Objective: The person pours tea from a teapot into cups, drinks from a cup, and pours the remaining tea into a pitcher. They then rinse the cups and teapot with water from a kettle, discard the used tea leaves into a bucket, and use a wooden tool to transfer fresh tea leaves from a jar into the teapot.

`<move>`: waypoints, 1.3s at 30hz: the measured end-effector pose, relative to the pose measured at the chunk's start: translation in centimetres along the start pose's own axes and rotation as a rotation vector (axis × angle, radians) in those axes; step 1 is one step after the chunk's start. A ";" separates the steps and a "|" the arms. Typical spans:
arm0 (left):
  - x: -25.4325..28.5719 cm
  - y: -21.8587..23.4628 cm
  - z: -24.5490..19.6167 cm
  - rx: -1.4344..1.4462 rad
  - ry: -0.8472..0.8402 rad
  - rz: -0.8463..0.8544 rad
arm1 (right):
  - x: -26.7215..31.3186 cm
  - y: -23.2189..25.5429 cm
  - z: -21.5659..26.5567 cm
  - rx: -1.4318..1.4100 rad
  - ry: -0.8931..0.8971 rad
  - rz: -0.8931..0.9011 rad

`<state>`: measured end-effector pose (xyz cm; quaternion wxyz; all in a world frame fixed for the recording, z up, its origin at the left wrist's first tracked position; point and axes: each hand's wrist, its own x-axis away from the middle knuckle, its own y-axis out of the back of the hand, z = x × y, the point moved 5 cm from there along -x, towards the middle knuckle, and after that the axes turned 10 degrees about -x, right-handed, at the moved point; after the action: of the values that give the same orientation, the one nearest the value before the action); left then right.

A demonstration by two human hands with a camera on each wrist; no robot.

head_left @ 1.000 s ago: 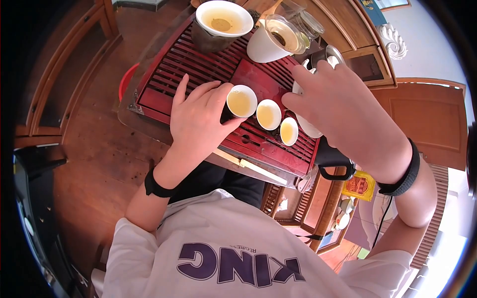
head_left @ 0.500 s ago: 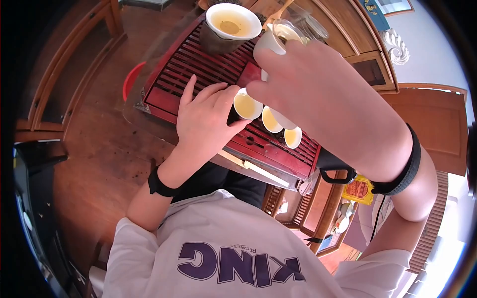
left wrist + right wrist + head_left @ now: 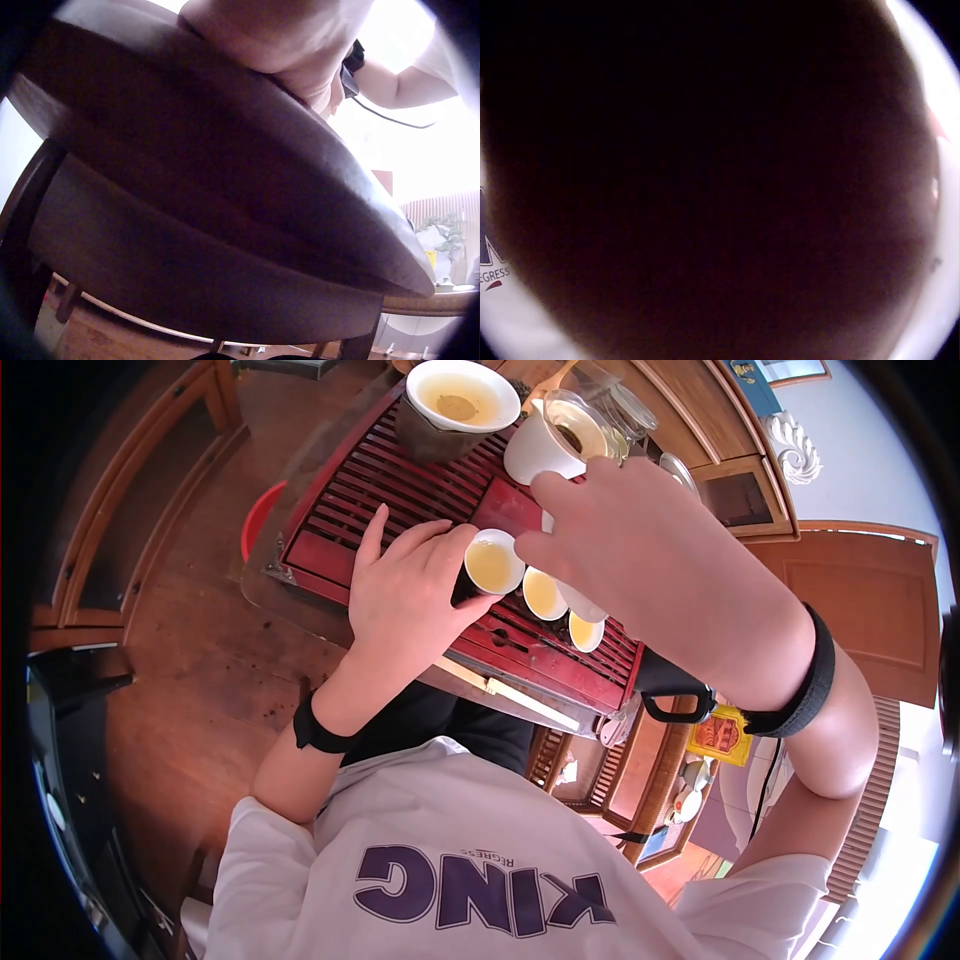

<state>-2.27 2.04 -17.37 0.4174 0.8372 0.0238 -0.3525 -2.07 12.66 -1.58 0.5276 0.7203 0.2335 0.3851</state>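
In the head view, my left hand (image 3: 408,588) holds the nearest white teacup (image 3: 493,565) between thumb and index finger, its other fingers spread over the slats. Pale yellow tea fills this cup, a second teacup (image 3: 543,596) and a third teacup (image 3: 585,632), set in a row on the red tea tray (image 3: 560,677). My right hand (image 3: 595,525) is above the row, curled on a white vessel (image 3: 580,603) that it mostly hides. The left wrist view shows part of my left hand (image 3: 262,37) over the dark table edge (image 3: 330,142). Darkness fills most of the right wrist view.
At the tray's far side stand a dark pot topped by a white bowl (image 3: 462,398) of tea and a white pitcher (image 3: 545,448) with a strainer. A black handle (image 3: 680,708) and yellow packet (image 3: 722,736) are at the right. A red stool (image 3: 260,520) shows at left.
My right hand has moved left with the white vessel, from beside the cups to over the row, partly covering the second and third. The left hand stays at the nearest cup.
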 end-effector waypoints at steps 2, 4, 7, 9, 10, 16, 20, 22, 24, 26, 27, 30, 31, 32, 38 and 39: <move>0.0 0.0 0.0 0.002 0.002 -0.005 | 0.4 0.0 0.3 0.004 -0.017 0.018; 0.1 -0.1 0.0 0.004 0.002 -0.009 | 0.7 -0.2 0.4 0.045 -0.102 0.162; 0.1 -0.1 0.1 0.013 0.004 -0.012 | 1.8 -1.2 0.0 0.036 -0.146 0.210; 0.1 -0.1 0.1 0.018 0.007 -0.006 | 2.6 -1.6 0.2 0.033 -0.163 0.229; 0.0 0.0 0.1 0.019 0.005 -0.005 | 2.9 -1.9 0.3 0.030 -0.181 0.248; -0.1 -0.1 0.0 0.012 0.006 0.027 | 4.9 -3.4 0.4 0.028 -0.244 0.368; -0.1 0.0 -0.1 0.005 0.007 0.018 | 6.7 -3.3 0.7 0.004 -0.284 0.408; -0.2 0.1 -0.1 0.007 0.003 0.015 | 7.8 -3.2 0.5 -0.056 -0.353 0.445; -0.2 0.1 -0.2 0.023 0.014 0.023 | 9.1 -2.3 0.3 -0.087 -0.387 0.400; -0.2 0.2 -0.3 0.022 0.008 0.018 | 10.2 -0.8 -0.1 -0.148 -0.457 0.336; -0.2 0.2 -0.3 0.021 0.011 0.011 | 10.9 -0.2 -0.1 -0.150 -0.467 0.332; -0.3 0.2 -0.3 0.020 0.002 0.011 | 13.0 1.7 -0.3 -0.179 -0.486 0.048; -0.2 0.2 -0.3 0.013 0.003 0.009 | 13.9 1.6 -0.3 -0.181 -0.497 0.041; -0.2 0.1 -0.3 0.010 -0.004 0.016 | 14.8 1.7 -0.3 -0.242 -0.530 -0.090; -0.3 0.2 -0.5 -0.016 -0.029 -0.003 | 19.8 -2.8 1.3 -0.353 -0.655 -0.752; -0.3 0.2 -0.6 -0.021 -0.024 -0.010 | 20.3 -4.4 1.8 -0.404 -0.665 -0.849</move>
<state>-2.10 2.36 -16.77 0.4246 0.8285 0.0269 -0.3643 11.73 28.13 0.30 0.8080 0.5309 0.2455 -0.0708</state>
